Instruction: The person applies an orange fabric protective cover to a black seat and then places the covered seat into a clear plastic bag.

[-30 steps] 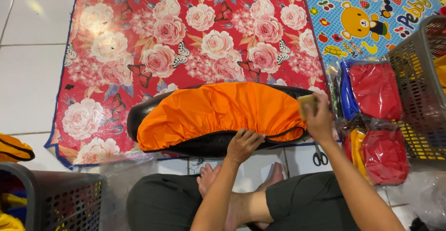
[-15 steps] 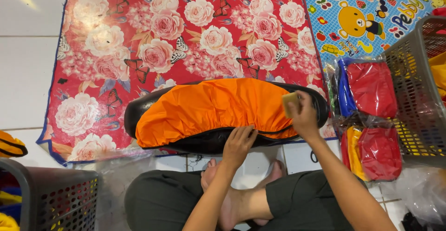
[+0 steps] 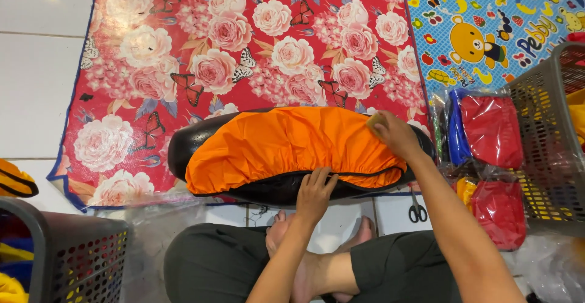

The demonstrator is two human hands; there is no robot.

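— So, what's under your hands?

— Your biggest surface is the red floral mat (image 3: pixel 183 65), glossy, printed with roses and butterflies; its top half lies open. A blue cartoon mat (image 3: pixel 487 28) adjoins its right edge. Along the floral mat's near edge lies a long, rounded black seat (image 3: pixel 183 150), smooth and shiny, with a crinkled orange cover (image 3: pixel 286 144) stretched over most of it, its black hem running along the near side.

— And room at the edges?

— Tight on the right: a grey mesh basket (image 3: pixel 542 150) and bagged red covers (image 3: pixel 490 129) crowd that side. Another dark basket (image 3: pixel 79 266) sits at the lower left. Small scissors (image 3: pixel 417 208) rest on the white tiles just beside the seat's near right end.

— My hands?

— Your left hand (image 3: pixel 315 190) lies flat, fingers slightly spread, pressing the hem at the near edge. Your right hand (image 3: pixel 393 133) curls around a small yellowish pad (image 3: pixel 373 120) at the cover's right end.

— Any change?

— Barely; your right hand has kept to that end.
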